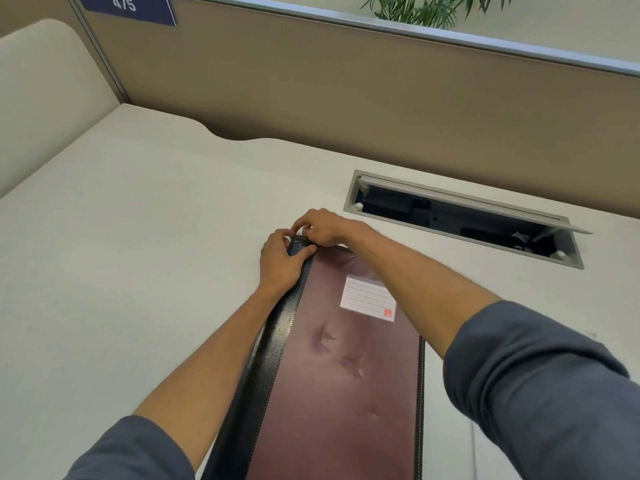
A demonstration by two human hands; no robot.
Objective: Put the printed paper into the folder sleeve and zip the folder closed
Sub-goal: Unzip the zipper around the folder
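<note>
Maroon folder [346,368] | both hands pinch far corner (L [280,261], R [323,226]) | cable hatch [460,216] nr, lid up

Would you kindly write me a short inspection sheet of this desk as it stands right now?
Surface: pale cream desk, bare where visible.
Job's things: maroon zip folder with black edging lying flat, lined white label on its cover; printed paper not visible.
Clutter: nothing seen.
Grippers: left hand grips the folder's far corner; right hand pinches there, apparently the zip pull.
Cables: nothing clearly seen; grey cable hatch stands open.
Surroundings: tan partition panel, blue sign reading 475, green plant.
</note>
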